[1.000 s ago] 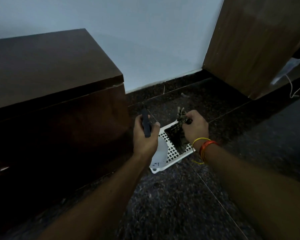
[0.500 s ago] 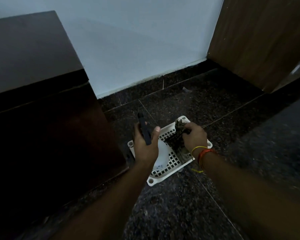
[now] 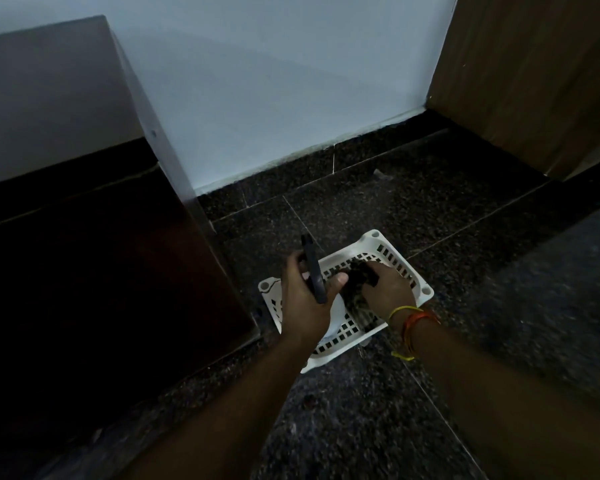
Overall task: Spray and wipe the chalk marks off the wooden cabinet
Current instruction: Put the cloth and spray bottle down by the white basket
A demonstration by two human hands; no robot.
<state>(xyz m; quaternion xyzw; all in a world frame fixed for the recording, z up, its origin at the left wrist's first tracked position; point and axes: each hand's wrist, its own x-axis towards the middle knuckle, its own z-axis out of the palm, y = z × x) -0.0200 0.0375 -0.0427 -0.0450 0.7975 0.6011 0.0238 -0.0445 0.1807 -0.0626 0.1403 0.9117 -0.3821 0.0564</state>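
The dark wooden cabinet [image 3: 101, 271] fills the left side; no chalk marks show in this dim view. My left hand [image 3: 303, 308] grips a spray bottle with a dark nozzle [image 3: 313, 271] and a white body [image 3: 337, 311], held low over a white slotted basket [image 3: 373, 238] on the floor. My right hand [image 3: 392, 292] is inside the basket, closed on a dark crumpled cloth [image 3: 357, 284]. The cloth's lower end rests on the basket's bottom. Thread bands circle my right wrist.
A pale wall [image 3: 274, 81] with a dark skirting runs behind the basket. A brown wooden panel [image 3: 534, 81] stands at the right. The floor [image 3: 361, 427] is dark speckled stone tile.
Both hands have sunk lower into the basket, the cloth going down with my right hand. The camera has moved closer, with the cabinet further left.
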